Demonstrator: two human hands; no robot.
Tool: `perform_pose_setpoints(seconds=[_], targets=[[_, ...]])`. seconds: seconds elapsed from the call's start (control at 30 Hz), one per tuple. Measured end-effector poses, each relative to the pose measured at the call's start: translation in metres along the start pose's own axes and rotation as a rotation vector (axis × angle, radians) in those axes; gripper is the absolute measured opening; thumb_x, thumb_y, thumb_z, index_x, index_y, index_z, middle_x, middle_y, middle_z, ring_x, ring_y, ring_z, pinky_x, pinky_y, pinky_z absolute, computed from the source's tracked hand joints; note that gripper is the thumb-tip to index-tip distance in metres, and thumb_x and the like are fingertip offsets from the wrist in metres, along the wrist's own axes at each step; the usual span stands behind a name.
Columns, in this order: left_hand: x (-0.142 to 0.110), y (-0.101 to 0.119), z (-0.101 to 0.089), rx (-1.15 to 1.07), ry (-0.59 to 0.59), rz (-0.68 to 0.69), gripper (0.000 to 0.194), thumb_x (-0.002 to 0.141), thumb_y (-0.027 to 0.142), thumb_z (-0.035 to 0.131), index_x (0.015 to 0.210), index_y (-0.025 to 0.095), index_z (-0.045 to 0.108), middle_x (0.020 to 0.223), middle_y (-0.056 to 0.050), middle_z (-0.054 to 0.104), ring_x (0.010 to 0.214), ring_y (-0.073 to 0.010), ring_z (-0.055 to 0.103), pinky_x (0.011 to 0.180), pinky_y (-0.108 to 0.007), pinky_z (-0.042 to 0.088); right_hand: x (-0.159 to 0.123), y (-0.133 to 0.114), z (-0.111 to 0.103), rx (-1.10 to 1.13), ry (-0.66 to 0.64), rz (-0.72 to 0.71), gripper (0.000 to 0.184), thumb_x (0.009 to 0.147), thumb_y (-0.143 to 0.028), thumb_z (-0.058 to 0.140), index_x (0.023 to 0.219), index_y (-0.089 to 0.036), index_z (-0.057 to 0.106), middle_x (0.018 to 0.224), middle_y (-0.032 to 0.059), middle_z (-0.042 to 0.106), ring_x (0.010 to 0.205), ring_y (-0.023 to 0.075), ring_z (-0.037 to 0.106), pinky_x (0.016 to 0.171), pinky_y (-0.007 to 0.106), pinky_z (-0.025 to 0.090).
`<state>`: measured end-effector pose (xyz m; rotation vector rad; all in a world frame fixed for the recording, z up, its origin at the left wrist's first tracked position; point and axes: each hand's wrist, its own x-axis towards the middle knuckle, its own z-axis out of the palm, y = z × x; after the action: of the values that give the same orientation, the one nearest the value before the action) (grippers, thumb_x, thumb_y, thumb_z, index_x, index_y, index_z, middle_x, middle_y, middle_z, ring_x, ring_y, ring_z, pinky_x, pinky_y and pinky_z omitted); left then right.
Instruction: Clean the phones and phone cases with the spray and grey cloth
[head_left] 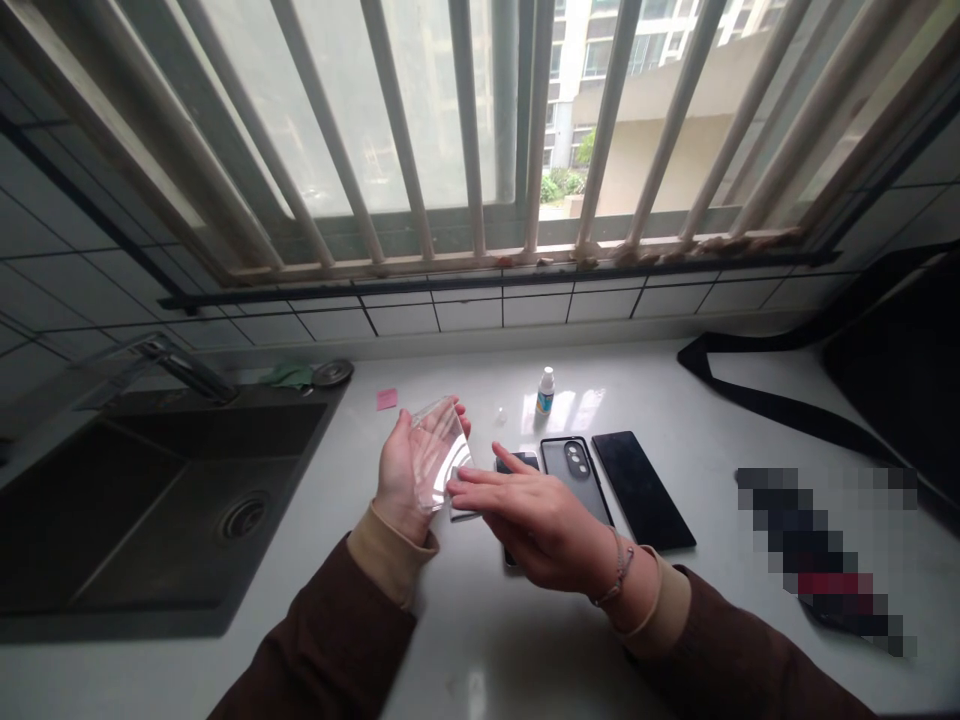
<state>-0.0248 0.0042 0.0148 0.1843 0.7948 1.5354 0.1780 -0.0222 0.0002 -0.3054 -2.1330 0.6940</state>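
My left hand holds a clear glass sheet, shaped like a phone screen protector, tilted up above the white counter. My right hand lies with its fingers stretched flat, fingertips touching the sheet's lower edge and a small white piece under it. Beneath my right hand lies a dark phone, mostly covered. Just right of it are a black phone case with a camera cut-out and a second black phone, flat on the counter.
A small white dropper bottle stands behind the phones. A pink note lies near the dark sink at the left. A black bag with a strap sits at the right. A barred window runs along the back.
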Motion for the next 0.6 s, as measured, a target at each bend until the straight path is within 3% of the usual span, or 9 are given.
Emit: perform_pose_setpoints(seconds=[0.13, 0.2, 0.3, 0.37, 0.47, 0.6], targets=[[0.005, 0.007, -0.002, -0.067, 0.025, 0.058, 0.056, 0.113, 0.044, 0.033, 0.118, 0.002, 0.070, 0.102, -0.019, 0.075, 0.090, -0.0229, 0.076, 0.084, -0.035, 0.065, 0.000, -0.007, -0.002, 0.241, -0.026, 0.072, 0.037, 0.106, -0.015, 0.050, 0.136, -0.022, 0.070, 0.116, 0.0045, 0.085, 0.107, 0.0179, 0.082, 0.135, 0.052, 0.030], [0.004, 0.009, -0.002, -0.043, 0.073, 0.079, 0.057, 0.111, 0.052, 0.037, 0.116, 0.005, 0.070, 0.098, -0.016, 0.074, 0.086, -0.0228, 0.074, 0.081, -0.036, 0.065, -0.002, -0.007, -0.001, 0.366, 0.000, 0.168, 0.032, 0.109, -0.023, 0.050, 0.131, -0.022, 0.073, 0.107, 0.0040, 0.086, 0.096, 0.0175, 0.083, 0.132, 0.051, 0.037], [0.000, 0.011, 0.000, 0.028, 0.098, 0.103, 0.055, 0.104, 0.063, 0.049, 0.114, 0.012, 0.069, 0.093, -0.011, 0.070, 0.081, -0.0215, 0.071, 0.078, -0.038, 0.063, -0.004, -0.001, 0.002, 0.580, 0.176, 0.366, 0.030, 0.111, -0.038, 0.052, 0.123, -0.023, 0.075, 0.110, 0.0077, 0.085, 0.103, 0.0238, 0.082, 0.108, 0.049, 0.062], [-0.004, 0.011, 0.003, 0.086, 0.040, 0.110, 0.052, 0.100, 0.066, 0.055, 0.114, 0.018, 0.067, 0.091, -0.007, 0.066, 0.080, -0.0201, 0.068, 0.075, -0.035, 0.061, -0.006, 0.006, 0.004, 0.677, 0.349, 0.486, 0.030, 0.110, -0.045, 0.055, 0.119, -0.024, 0.074, 0.109, 0.0082, 0.084, 0.100, 0.0267, 0.083, 0.090, 0.047, 0.070], [-0.009, 0.009, 0.006, 0.215, -0.027, 0.154, 0.045, 0.098, 0.063, 0.060, 0.122, 0.025, 0.063, 0.091, -0.002, 0.060, 0.079, -0.0176, 0.062, 0.068, -0.028, 0.054, -0.008, 0.018, 0.004, 0.627, 0.555, 0.588, 0.032, 0.106, -0.050, 0.059, 0.116, -0.024, 0.075, 0.114, 0.0091, 0.082, 0.096, 0.0273, 0.082, 0.086, 0.046, 0.070], [-0.011, 0.002, 0.003, 0.551, -0.012, 0.264, 0.044, 0.094, 0.055, 0.070, 0.130, 0.031, 0.062, 0.098, -0.001, 0.055, 0.083, -0.0157, 0.056, 0.066, -0.023, 0.049, -0.009, 0.026, 0.002, 0.412, 0.651, 0.604, 0.032, 0.107, -0.047, 0.058, 0.115, -0.024, 0.079, 0.121, 0.0088, 0.080, 0.108, 0.0264, 0.076, 0.099, 0.044, 0.063]])
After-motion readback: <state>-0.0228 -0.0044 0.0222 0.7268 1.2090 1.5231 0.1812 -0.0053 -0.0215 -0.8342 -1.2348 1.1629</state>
